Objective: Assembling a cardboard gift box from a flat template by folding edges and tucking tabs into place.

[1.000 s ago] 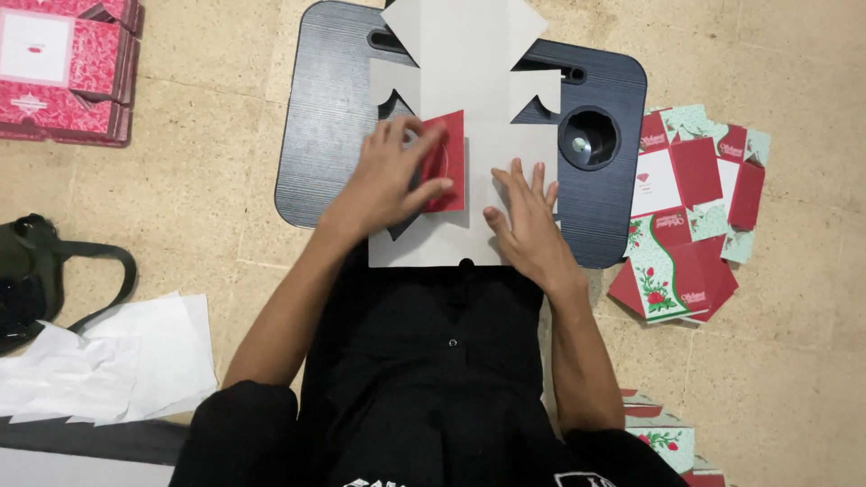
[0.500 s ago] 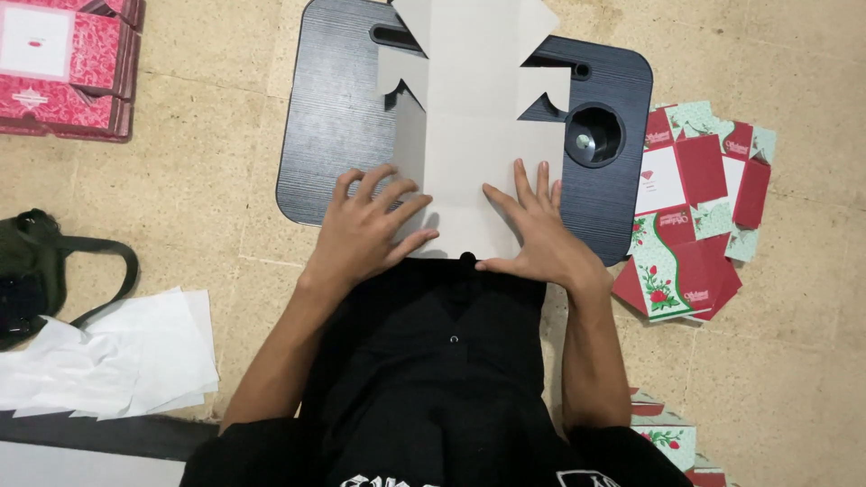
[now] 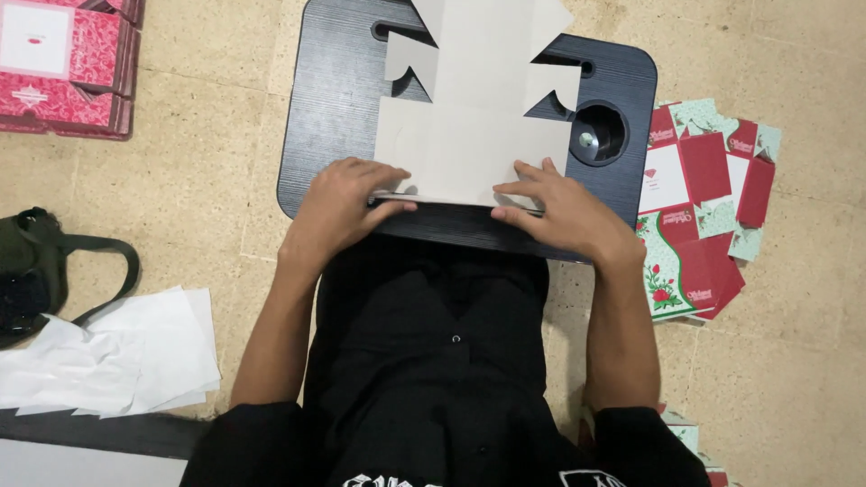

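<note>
A beige speckled tiled floor (image 3: 207, 135) is spreading under everything, and a person in black clothing is sitting on it. A black rectangular lap tray with rounded corners (image 3: 334, 108) is lying in front of the person, with a round cup recess (image 3: 597, 135) sitting at its right side. A flat pale grey die-cut cardboard box blank (image 3: 478, 126) is lying plain side up on the tray, its near edge folded over along the tray's front. The left hand (image 3: 341, 206) is pressing down on that folded edge, fingers curled over it, and the right hand (image 3: 564, 209) is pressing flat on the same edge further right. A fanned pile of red and green printed box blanks (image 3: 708, 203) is lying to the right, folded red boxes (image 3: 63, 68) are stacking up top left, white paper sheets (image 3: 117, 361) and a dark green strapped bag (image 3: 36, 271) are lying left.
</note>
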